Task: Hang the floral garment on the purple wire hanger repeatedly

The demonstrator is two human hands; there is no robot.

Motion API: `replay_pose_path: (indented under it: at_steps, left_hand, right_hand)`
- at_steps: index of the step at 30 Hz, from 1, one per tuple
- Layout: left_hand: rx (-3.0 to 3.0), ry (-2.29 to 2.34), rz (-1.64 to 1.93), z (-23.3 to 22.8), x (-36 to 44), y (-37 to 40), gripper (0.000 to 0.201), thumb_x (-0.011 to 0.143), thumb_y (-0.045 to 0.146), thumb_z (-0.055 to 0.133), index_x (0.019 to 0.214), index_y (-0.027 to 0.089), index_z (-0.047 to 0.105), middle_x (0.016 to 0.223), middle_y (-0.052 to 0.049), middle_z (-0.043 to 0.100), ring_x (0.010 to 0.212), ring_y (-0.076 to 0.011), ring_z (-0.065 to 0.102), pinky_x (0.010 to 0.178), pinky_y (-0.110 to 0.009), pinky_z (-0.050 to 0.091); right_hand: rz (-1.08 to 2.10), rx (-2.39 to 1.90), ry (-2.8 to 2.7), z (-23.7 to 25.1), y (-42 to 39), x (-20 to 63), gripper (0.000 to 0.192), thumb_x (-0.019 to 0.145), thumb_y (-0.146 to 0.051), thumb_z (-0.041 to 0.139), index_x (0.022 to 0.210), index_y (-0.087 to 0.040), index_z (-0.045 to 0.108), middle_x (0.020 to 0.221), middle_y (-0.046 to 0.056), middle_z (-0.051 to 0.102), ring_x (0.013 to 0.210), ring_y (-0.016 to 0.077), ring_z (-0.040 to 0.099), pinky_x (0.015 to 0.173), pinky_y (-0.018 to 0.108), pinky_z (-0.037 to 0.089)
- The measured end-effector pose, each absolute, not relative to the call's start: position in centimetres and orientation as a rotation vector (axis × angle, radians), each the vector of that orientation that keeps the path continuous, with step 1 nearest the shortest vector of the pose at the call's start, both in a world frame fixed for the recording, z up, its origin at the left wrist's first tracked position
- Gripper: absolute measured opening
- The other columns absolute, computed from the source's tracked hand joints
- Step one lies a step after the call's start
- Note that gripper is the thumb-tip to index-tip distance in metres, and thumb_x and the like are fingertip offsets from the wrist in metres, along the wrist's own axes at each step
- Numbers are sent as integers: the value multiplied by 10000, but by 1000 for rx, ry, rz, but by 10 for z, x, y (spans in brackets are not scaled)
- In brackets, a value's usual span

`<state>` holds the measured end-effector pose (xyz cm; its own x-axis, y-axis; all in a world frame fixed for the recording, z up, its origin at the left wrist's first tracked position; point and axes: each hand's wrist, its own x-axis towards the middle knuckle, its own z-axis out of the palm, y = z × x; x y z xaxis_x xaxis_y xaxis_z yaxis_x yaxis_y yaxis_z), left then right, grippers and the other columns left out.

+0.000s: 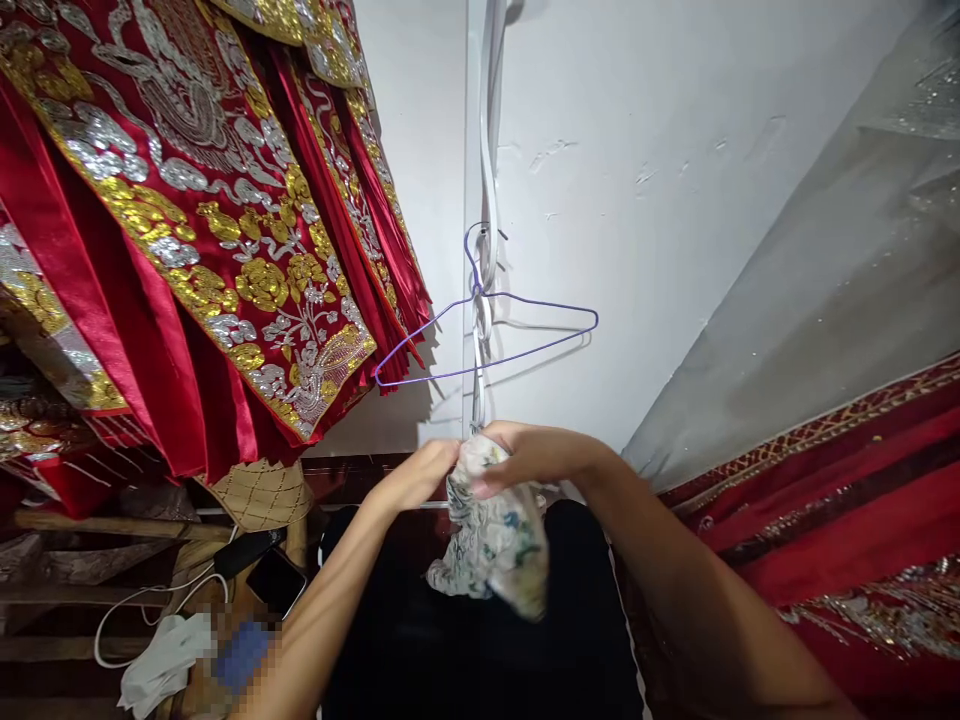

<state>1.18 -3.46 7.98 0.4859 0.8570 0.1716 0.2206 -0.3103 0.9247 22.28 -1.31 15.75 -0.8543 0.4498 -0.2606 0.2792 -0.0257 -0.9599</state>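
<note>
Both hands grip the top of a small floral cloth [495, 545], white with green and blue print, which hangs bunched over a black surface [450, 640]. My left hand [420, 475] pinches its left edge. My right hand [529, 455] closes over its right side. Just above the hands, a purple wire hanger [487, 335] hangs empty on a white cord [489, 180] against the white wall.
Red garments with gold and silver embroidery [195, 230] hang at the left. More red embroidered fabric [847, 500] lies at the right under a clear plastic sheet [840, 270]. A phone [276, 582], a white cable and a white cloth [161, 660] lie on a wooden stool at the lower left.
</note>
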Motion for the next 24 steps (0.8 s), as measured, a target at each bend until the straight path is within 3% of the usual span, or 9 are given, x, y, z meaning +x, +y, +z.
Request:
replay_pose_path:
  at_steps: [2, 5, 7, 9, 11, 14, 17, 21, 24]
  left_hand:
    - [1756, 902, 694, 65, 9, -38, 752, 923, 775, 338, 785, 119, 677, 776, -68, 651, 782, -215, 578, 782, -337, 489]
    - [1760, 863, 552, 58, 0, -44, 671, 878, 751, 489, 710, 117, 629, 673, -25, 550, 677, -158, 500, 646, -272, 424]
    - [1840, 889, 452, 61, -10, -44, 590, 850, 696, 584, 734, 122, 650, 686, -11, 549, 665, -143, 487, 619, -252, 393]
    - [1935, 1010, 304, 64, -23, -40, 514, 832, 641, 634, 745, 137, 675, 689, -2, 572, 649, -140, 497, 602, -245, 375]
    - [2026, 1294, 144, 64, -38, -34, 435, 801, 584, 680, 704, 160, 681, 664, -3, 596, 616, -147, 519, 579, -248, 357]
    - [2073, 1769, 74, 65, -56, -23, 336, 798, 497, 681, 666, 188, 668, 670, -43, 640, 625, -191, 582, 585, -273, 362]
    - [2125, 1980, 223, 74, -68, -13, 285, 801, 451, 673, 678, 195, 656, 675, -77, 645, 658, -238, 614, 614, -309, 407]
    - [2265, 2076, 507, 97, -72, -1, 85, 828, 252, 616, 812, 187, 668, 793, -111, 660, 888, -298, 640, 790, -370, 486]
    - [2293, 2038, 810, 111, -70, 4, 207, 921, 218, 467, 914, 169, 668, 946, -144, 661, 974, -302, 631, 893, -414, 493]
  right_hand:
    - [1835, -750, -2326, 173, -7, 237, 218, 759, -352, 794, 804, -169, 685, 786, 23, 692, 701, 164, 631, 614, 258, 490]
    - [1344, -824, -2318, 183, 11, 251, 230, 776, -301, 765, 979, -200, 726, 878, 30, 726, 733, 178, 651, 639, 278, 500]
    - [965, -849, -2201, 177, 28, 254, 317, 776, -276, 751, 1090, -230, 739, 1059, 48, 746, 917, 223, 687, 795, 339, 539]
    - [683, -887, -2064, 160, 48, 256, 412, 802, -282, 722, 1214, -257, 725, 1270, 58, 706, 1165, 276, 642, 993, 421, 500]
    - [543, -991, -1991, 138, 66, 260, 463, 841, -312, 684, 1303, -270, 694, 1344, 61, 678, 1235, 305, 614, 1045, 467, 472]
    - [466, -1121, -1981, 111, 82, 272, 387, 902, -373, 625, 1260, -267, 727, 1277, 54, 721, 1170, 314, 660, 998, 463, 501]
    - [396, -1097, -1981, 107, 87, 285, 311, 937, -414, 585, 1117, -256, 783, 1167, 38, 767, 1099, 294, 699, 951, 414, 521]
    - [242, -1126, -1993, 126, 85, 298, 309, 929, -448, 593, 1003, -233, 804, 1080, 49, 788, 1006, 302, 723, 904, 406, 528]
    - [242, -1173, -2018, 134, 79, 301, 314, 919, -458, 604, 993, -228, 804, 1083, 58, 786, 1000, 314, 720, 888, 414, 525]
